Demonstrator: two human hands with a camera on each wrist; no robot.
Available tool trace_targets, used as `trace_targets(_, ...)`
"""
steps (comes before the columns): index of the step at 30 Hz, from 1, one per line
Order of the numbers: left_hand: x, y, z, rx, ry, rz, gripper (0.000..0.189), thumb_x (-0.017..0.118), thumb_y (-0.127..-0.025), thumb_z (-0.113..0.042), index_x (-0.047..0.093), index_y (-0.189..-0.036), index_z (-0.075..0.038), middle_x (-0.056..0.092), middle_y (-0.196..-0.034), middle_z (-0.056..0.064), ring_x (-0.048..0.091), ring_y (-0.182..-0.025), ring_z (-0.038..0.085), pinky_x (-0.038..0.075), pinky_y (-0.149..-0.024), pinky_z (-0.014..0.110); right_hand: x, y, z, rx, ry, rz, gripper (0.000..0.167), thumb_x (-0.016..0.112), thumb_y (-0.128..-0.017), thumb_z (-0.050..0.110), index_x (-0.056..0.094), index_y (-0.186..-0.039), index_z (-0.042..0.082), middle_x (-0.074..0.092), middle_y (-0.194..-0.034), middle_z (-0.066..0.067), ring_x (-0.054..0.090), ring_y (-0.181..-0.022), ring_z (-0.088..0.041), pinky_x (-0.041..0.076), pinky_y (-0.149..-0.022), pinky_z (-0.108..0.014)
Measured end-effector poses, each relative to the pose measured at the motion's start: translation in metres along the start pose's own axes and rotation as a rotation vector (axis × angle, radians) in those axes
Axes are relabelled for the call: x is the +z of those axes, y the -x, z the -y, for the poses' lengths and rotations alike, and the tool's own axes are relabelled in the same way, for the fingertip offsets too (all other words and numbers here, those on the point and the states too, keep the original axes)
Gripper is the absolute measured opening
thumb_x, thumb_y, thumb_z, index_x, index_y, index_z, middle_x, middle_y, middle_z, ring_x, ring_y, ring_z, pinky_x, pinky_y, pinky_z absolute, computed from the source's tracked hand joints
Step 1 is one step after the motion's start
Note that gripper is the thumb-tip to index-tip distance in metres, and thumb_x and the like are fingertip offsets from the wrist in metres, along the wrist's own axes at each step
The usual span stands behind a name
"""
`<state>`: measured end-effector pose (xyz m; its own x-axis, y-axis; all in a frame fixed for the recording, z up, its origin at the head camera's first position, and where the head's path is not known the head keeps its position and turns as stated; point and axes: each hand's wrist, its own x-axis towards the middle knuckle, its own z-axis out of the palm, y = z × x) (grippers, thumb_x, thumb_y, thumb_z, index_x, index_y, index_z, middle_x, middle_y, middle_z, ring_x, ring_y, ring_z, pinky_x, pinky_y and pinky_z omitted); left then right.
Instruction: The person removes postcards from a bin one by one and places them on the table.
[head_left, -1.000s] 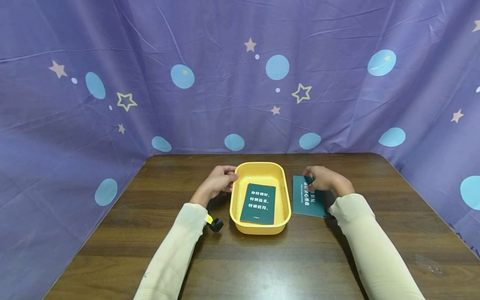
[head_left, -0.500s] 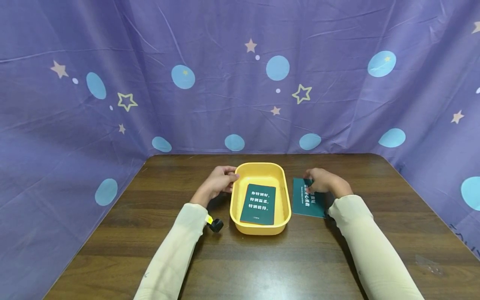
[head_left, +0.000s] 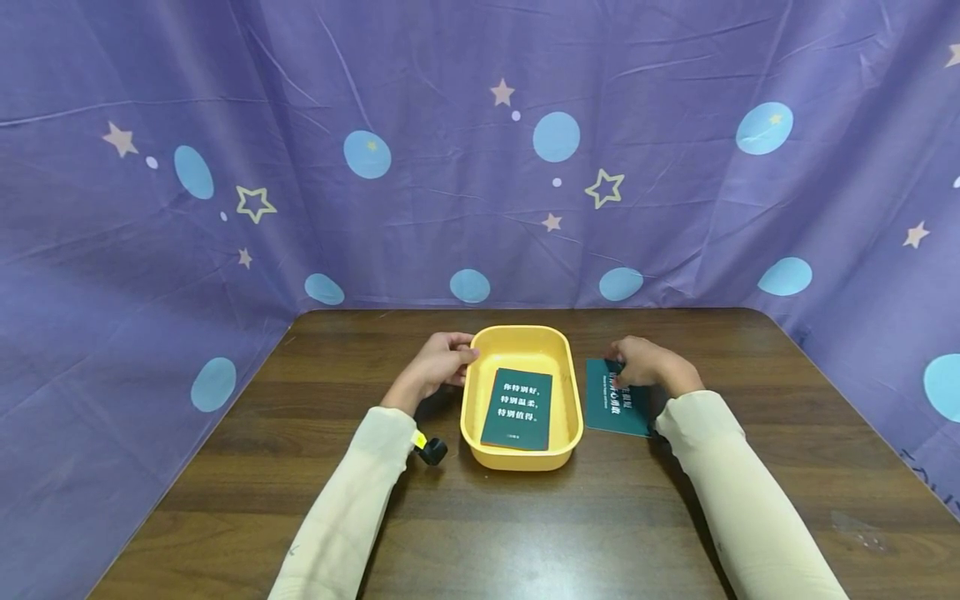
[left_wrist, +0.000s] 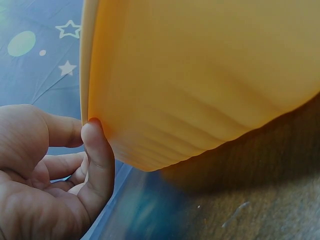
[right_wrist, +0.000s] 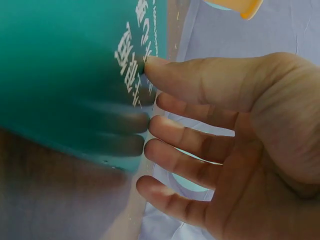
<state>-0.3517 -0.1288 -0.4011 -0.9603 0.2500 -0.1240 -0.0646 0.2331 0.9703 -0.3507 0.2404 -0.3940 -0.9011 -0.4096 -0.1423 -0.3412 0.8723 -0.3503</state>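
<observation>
Left hand (head_left: 437,364) on my feed: grip clamped on the yellow basin (head_left: 522,461), thumb and fingers pinching the rim near its far left corner. Left wrist view backs that up, thumb on the wall's outer face. Basin sits upright on the wooden tabletop (head_left: 562,529), roughly midway between the two hands. Inside it, one green card (head_left: 516,408) lies flat, white lettering up, nearer my end, thin orange strip along its left edge.

Right hand (head_left: 651,364) is over the second card (head_left: 600,408), which is on the tabletop just right of the basin, also green with white print. Right wrist view gives me the thumb tip at the lettering, four fingers spread along the card's edge; can't tell whether that grip is clamped or only touching. Hand hides part of the print.

Both sleeves (head_left: 341,508) cream. Small black piece (head_left: 433,452) with a yellow tag by the left cuff. Clear scrap (head_left: 858,530) on the tabletop, far right. Purple curtain (head_left: 442,75) behind, stars and blue dots.
</observation>
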Motion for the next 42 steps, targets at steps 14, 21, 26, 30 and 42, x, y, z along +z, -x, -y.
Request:
trace_targets(14,0.000,-0.001,0.000,-0.007,0.003,-0.002,0.042,0.061,-0.101,-0.007,0.053,-0.142,0.002,0.060,-0.106,0.020,0.057,-0.064,0.012,0.056,-0.053,0.023,-0.007,0.001,0.018,-0.088,-0.045,-0.259,0.048,0.065,-0.100,0.020,0.053,-0.135,-0.011,0.057,-0.129,-0.032,0.056,-0.120,-0.045,0.049,-0.101,-0.059)
trace_targets(21,0.000,0.000,-0.001,-0.006,0.013,-0.001,0.042,0.060,-0.102,-0.007,0.054,-0.142,0.002,0.061,-0.106,0.019,0.057,-0.063,0.012,0.056,-0.053,0.023,-0.007,-0.002,0.043,-0.117,-0.089,-0.356,0.054,0.062,-0.103,0.028,0.049,-0.143,-0.005,0.055,-0.135,-0.027,0.055,-0.124,-0.042,0.050,-0.102,-0.058)
trace_targets(26,0.001,0.001,-0.001,0.002,0.006,-0.004,0.041,0.060,-0.101,-0.007,0.055,-0.140,0.003,0.060,-0.105,0.021,0.057,-0.064,0.013,0.056,-0.052,0.022,-0.002,-0.005,0.063,-0.169,-0.117,-0.387,0.053,0.062,-0.103,0.029,0.050,-0.143,-0.003,0.059,-0.128,-0.025,0.057,-0.120,-0.040,0.051,-0.099,-0.057)
trace_targets(30,0.002,0.001,-0.001,0.008,0.005,-0.005,0.042,0.060,-0.101,-0.006,0.054,-0.141,0.004,0.060,-0.103,0.020,0.055,-0.063,0.012,0.055,-0.051,0.022,0.003,-0.007,0.075,-0.227,-0.112,-0.387,0.052,0.063,-0.103,0.028,0.052,-0.141,-0.006,0.061,-0.126,-0.026,0.058,-0.117,-0.039,0.051,-0.098,-0.055)
trace_targets(42,0.000,0.002,-0.003,0.001,0.005,0.008,0.042,0.060,-0.101,-0.007,0.054,-0.142,0.003,0.060,-0.105,0.021,0.056,-0.063,0.013,0.056,-0.053,0.022,0.025,-0.016,0.099,-0.315,-0.057,-0.307,0.064,0.067,-0.100,0.040,0.052,-0.144,-0.004,0.060,-0.137,-0.023,0.056,-0.128,-0.037,0.047,-0.108,-0.054)
